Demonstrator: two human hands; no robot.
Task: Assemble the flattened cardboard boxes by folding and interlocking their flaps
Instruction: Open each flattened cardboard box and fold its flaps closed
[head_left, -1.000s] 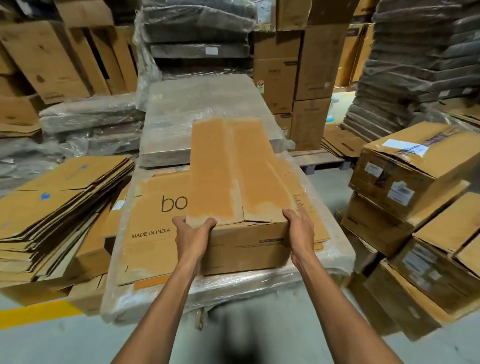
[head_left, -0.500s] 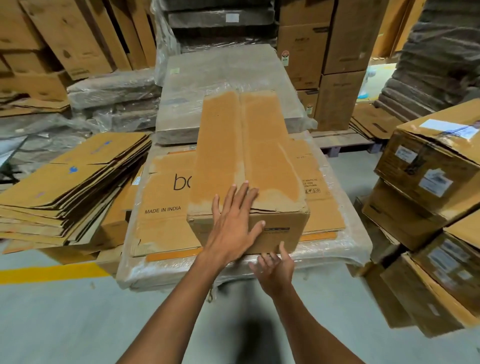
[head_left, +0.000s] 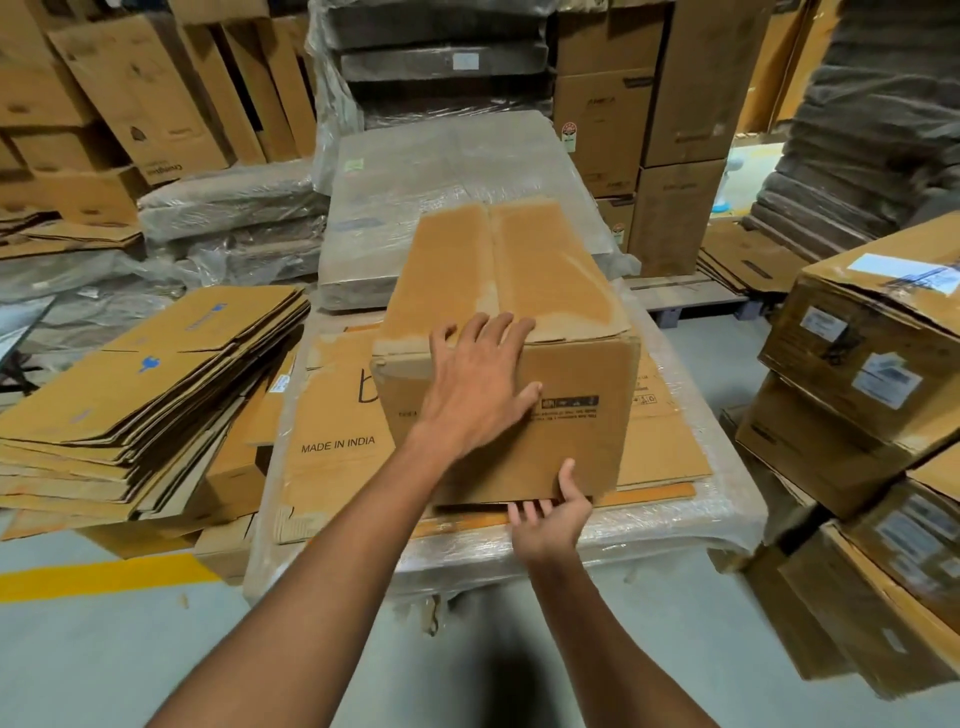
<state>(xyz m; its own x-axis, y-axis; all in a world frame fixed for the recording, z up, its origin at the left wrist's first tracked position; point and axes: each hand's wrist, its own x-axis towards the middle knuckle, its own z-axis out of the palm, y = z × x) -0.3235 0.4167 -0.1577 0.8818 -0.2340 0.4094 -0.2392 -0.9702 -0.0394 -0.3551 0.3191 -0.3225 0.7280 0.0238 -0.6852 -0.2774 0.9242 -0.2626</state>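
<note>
The brown oblong cardboard box (head_left: 571, 415) runs up-frame; left grip (head_left: 478, 384) spread flat on its near edge, right grip (head_left: 550, 514) pinching its bottom edge.

**Dull board, shiny film**

The cardboard box (head_left: 587, 447) is matt brown corrugated board. Its top flaps look rougher, a darker orange-brown with pale, scuffed edges. The stack of flattened boxes (head_left: 145, 395) beside it is the same dull board, ragged at the edges. The clear plastic film (head_left: 717, 519) over the load beneath is glossy and wrinkled. A white paper label (head_left: 904, 273) looks smooth. The grey floor (head_left: 104, 665) is smooth and matt, with a yellow painted line (head_left: 98, 577).
</note>
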